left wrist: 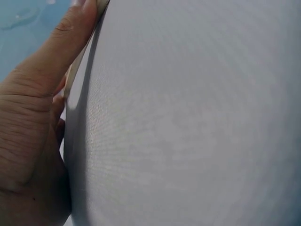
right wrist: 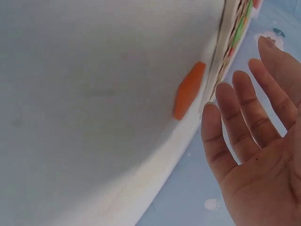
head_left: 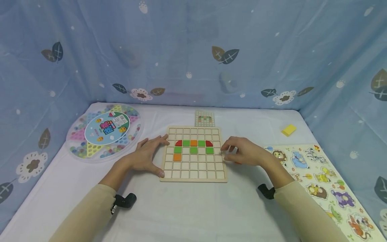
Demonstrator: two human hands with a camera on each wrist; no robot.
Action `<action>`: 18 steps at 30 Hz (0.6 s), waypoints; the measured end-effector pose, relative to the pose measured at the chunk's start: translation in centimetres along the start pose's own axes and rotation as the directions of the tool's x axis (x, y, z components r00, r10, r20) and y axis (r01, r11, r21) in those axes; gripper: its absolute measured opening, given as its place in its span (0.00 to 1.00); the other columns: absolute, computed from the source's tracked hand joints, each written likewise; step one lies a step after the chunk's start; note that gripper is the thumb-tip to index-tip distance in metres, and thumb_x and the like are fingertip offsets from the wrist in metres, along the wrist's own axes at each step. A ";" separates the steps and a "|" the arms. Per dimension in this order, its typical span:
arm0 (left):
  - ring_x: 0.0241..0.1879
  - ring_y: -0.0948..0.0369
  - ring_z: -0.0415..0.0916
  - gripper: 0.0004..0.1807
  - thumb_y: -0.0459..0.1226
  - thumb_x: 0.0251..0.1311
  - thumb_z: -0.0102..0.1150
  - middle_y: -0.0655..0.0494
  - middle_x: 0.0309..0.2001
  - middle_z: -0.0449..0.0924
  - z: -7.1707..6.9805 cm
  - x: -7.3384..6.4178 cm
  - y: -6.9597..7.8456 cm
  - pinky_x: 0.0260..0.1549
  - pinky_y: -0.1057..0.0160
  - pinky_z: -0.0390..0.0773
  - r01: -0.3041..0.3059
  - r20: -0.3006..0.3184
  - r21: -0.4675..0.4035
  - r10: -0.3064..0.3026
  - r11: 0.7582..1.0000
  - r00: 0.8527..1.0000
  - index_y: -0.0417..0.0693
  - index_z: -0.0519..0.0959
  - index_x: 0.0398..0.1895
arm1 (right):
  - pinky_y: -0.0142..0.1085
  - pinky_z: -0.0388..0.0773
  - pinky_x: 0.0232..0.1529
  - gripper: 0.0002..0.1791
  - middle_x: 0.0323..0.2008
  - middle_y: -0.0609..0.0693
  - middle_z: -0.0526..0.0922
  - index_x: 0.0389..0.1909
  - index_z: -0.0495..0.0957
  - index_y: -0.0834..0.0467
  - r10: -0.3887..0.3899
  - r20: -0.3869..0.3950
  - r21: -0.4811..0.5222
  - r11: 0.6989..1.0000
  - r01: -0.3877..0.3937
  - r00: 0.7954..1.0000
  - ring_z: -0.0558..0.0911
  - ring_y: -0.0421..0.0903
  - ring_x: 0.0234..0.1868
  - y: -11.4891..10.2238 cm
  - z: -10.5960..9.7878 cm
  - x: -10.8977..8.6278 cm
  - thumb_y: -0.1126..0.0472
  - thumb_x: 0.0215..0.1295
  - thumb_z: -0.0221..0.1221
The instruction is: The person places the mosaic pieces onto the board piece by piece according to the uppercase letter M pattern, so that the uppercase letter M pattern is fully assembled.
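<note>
A wooden grid board point(head_left: 193, 174) lies on the white table, holding several green squares, two orange squares and two red rounded corner pieces. My left hand point(head_left: 146, 154) spreads along its left side, with index finger and thumb touching the edge; in the left wrist view the thumb point(left wrist: 70, 37) rests against the rim. Beside the right edge hovers my right hand point(head_left: 243, 151), fingers loosely bent. Its palm side shows nothing held in the right wrist view. An orange block point(right wrist: 188, 92) lies on the table by that edge, mostly covered by the hand in the head view.
Behind the board lies a small patterned card point(head_left: 205, 112). A round clear case point(head_left: 105, 132) with coloured beads stands at the left. A yellow block point(head_left: 288, 130) sits at the back right, above an animal picture board point(head_left: 302, 181). Blue curtains point(head_left: 181, 50) surround the table.
</note>
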State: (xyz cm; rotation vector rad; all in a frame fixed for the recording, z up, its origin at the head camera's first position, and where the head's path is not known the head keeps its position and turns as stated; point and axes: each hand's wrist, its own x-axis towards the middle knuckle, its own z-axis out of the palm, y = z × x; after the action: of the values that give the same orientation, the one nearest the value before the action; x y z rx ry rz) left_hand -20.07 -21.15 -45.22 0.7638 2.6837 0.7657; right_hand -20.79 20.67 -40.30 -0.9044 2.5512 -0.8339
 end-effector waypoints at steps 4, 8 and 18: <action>0.82 0.47 0.41 0.63 0.68 0.31 0.80 0.56 0.84 0.45 0.0 -0.1 0.1 0.73 0.33 0.35 0.003 0.004 -0.003 -0.003 1.000 1.000 0.57 0.61 0.72 | 0.38 0.82 0.44 0.15 0.48 0.48 0.83 0.53 0.83 0.56 0.000 0.000 -0.018 1.000 0.000 1.000 0.82 0.48 0.48 0.4 0.0 -0.7 0.59 0.67 0.68; 0.82 0.48 0.41 0.64 0.69 0.29 0.80 0.58 0.84 0.45 0.0 -0.2 0.0 0.73 0.34 0.35 0.010 0.007 0.012 -0.010 1.000 1.000 0.59 0.61 0.72 | 0.42 0.83 0.46 0.15 0.48 0.48 0.83 0.52 0.82 0.56 -0.003 -0.019 -0.036 0.999 0.003 1.000 0.82 0.49 0.49 0.7 -0.2 -1.6 0.60 0.66 0.69; 0.82 0.47 0.41 0.63 0.68 0.30 0.80 0.56 0.84 0.45 0.2 -0.1 -0.2 0.73 0.33 0.36 -0.007 0.003 -0.006 0.007 1.000 1.000 0.58 0.62 0.72 | 0.42 0.81 0.46 0.17 0.46 0.45 0.83 0.51 0.82 0.55 0.001 -0.037 -0.077 0.997 -0.003 0.999 0.82 0.46 0.46 1.6 -0.1 -3.0 0.61 0.62 0.72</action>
State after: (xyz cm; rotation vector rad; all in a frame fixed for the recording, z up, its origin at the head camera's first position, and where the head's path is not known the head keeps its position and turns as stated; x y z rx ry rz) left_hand -20.03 -21.23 -45.42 0.7734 2.6767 0.7732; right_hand -19.31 23.69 -40.89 -0.9171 2.6314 -0.7633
